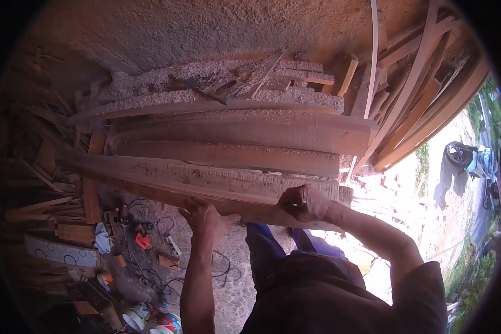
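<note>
A long reddish-brown wooden board (250,210) lies along the near side of a stack of timber, in front of my body. My left hand (204,218) is on its near edge, fingers bent over the top and thumb stretched along the near face. Farther right, my right hand (307,204) is closed at the board's upper edge, its fingers curled. A small bright spot shows between those fingers, but what they hold is unclear. Right behind the board is a thick, rough-edged plank (206,175).
More thick planks (234,131) lie behind, the farthest covered in wood shavings (167,80) against a rough wall (206,33). Long curved strips (417,83) lean at the right. Offcuts (44,206), cables (222,270) and a red tool (143,240) are on the left floor. A motorcycle (473,158) stands outside.
</note>
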`<move>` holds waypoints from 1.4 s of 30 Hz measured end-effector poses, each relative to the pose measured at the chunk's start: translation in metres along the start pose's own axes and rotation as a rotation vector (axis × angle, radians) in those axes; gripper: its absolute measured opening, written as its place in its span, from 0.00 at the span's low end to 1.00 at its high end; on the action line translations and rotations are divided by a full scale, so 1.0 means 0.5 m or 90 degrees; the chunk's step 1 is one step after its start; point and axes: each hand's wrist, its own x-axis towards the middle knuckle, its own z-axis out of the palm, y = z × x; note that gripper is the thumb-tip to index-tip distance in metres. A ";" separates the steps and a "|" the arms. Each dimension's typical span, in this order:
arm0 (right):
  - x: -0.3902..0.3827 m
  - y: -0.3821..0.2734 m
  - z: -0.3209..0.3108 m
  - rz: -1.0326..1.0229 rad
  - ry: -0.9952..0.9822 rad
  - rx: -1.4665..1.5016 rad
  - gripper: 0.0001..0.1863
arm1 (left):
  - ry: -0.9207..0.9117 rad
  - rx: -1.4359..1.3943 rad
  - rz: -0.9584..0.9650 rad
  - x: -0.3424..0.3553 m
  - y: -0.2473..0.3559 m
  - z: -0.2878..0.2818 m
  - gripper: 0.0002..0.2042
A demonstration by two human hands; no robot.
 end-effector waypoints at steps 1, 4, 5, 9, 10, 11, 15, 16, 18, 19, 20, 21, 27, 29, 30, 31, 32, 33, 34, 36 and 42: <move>-0.055 0.001 -0.032 0.006 0.003 -0.065 0.07 | -0.011 -0.008 0.001 -0.001 0.005 -0.005 0.65; -0.200 -0.009 -0.136 0.120 -0.003 -0.077 0.03 | -0.033 -0.017 -0.018 -0.001 0.016 -0.015 0.65; -0.237 -0.006 -0.160 0.156 -0.015 -0.081 0.03 | -0.029 -0.017 -0.029 -0.005 0.013 -0.014 0.65; -0.313 0.010 -0.207 0.161 0.009 -0.072 0.03 | 0.003 0.000 0.008 0.002 0.007 -0.001 0.62; -0.310 0.013 -0.209 0.162 -0.006 -0.074 0.04 | -0.003 -0.004 -0.001 0.004 0.009 -0.001 0.61; -0.301 0.020 -0.202 0.133 -0.004 -0.067 0.05 | -0.007 -0.007 -0.011 0.005 0.012 -0.005 0.60; -0.266 0.027 -0.183 0.059 -0.010 -0.059 0.06 | -0.013 -0.072 0.007 0.004 0.026 -0.022 0.58; -0.267 0.027 -0.185 0.050 -0.015 -0.064 0.06 | -0.014 -0.061 0.000 -0.003 0.033 -0.031 0.58; -0.307 0.032 -0.209 0.108 -0.032 -0.074 0.06 | -0.018 -0.046 -0.016 -0.015 0.047 -0.050 0.57; -0.341 0.036 -0.227 0.139 -0.040 -0.079 0.06 | -0.013 -0.048 -0.011 -0.014 0.048 -0.046 0.56; -0.390 0.049 -0.252 0.195 -0.076 -0.128 0.06 | -0.008 -0.049 -0.009 -0.014 0.045 -0.043 0.56; -0.447 0.065 -0.280 0.249 -0.111 -0.176 0.05 | -0.001 -0.049 -0.009 -0.014 0.042 -0.041 0.56; -0.528 0.097 -0.308 0.411 0.143 -0.143 0.07 | -0.052 -0.063 -0.034 0.010 0.001 0.007 0.57; -0.447 0.060 -0.269 0.321 0.163 -0.054 0.06 | -0.044 -0.058 -0.034 0.009 0.010 -0.003 0.58; -0.417 0.055 -0.244 0.265 0.171 -0.027 0.06 | -0.042 -0.056 -0.033 0.005 0.016 -0.007 0.59; -0.391 0.054 -0.223 0.206 0.175 0.001 0.06 | -0.022 -0.056 -0.033 -0.001 0.018 -0.008 0.57; -0.369 0.039 -0.209 0.204 0.162 0.015 0.06 | 0.000 -0.059 -0.030 -0.003 0.020 -0.009 0.55; -0.358 0.026 -0.199 0.202 0.149 0.029 0.07 | 0.022 -0.061 -0.027 -0.004 0.021 -0.009 0.53; -0.360 0.035 -0.189 0.182 0.129 0.036 0.07 | 0.038 -0.054 -0.017 -0.001 0.021 -0.003 0.53; -0.364 0.040 -0.181 0.151 0.123 -0.002 0.07 | 0.070 -0.043 -0.003 0.000 0.022 0.000 0.54; -0.356 0.048 -0.194 0.121 0.072 -0.020 0.06 | -0.002 -0.072 -0.040 -0.013 0.018 0.000 0.58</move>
